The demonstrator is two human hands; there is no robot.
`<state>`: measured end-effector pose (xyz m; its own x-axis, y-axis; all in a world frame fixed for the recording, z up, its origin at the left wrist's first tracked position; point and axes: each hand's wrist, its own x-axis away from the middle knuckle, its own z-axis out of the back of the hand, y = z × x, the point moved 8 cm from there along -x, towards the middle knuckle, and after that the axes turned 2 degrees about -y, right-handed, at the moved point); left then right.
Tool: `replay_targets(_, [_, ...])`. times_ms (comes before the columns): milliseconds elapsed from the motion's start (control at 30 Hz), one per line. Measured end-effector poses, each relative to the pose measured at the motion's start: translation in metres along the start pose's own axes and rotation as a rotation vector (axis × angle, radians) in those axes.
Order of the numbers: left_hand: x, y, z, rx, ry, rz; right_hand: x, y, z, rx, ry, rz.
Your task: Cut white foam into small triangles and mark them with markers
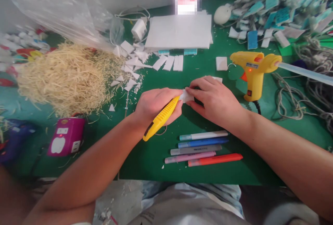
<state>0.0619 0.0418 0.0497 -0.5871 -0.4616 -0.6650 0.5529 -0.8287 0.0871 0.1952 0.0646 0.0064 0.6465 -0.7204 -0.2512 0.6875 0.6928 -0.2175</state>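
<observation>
My left hand (152,103) is closed around a yellow utility knife (161,118) with a ribbed handle. The knife's front end points at a small white foam piece (187,96), and its blade cannot be made out. With its fingertips, my right hand (214,96) pinches that foam piece against the green table (200,121). Part of another white piece (218,79) shows just behind my right hand. Nearer to me lie several markers, among them a blue marker (203,143) and a red marker (215,159).
A yellow glue gun (253,75) stands at right. White foam sheets (179,32) lie at the back, with cut foam strips (168,63) before them. To the left are a straw heap (65,79) and a purple power socket (67,137); tangled cord (291,100) lies far right.
</observation>
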Motion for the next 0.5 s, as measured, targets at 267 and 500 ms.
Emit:
replay_targets(267, [-0.0007,-0.002,0.0016,0.02,0.011,0.018,0.0001,-0.002,0.0002,0.027,0.02,0.022])
replay_targets(500, [0.0017,-0.0023,0.0007,-0.001,0.019,0.023,-0.0004,-0.0013,0.0009,0.021,0.025,0.008])
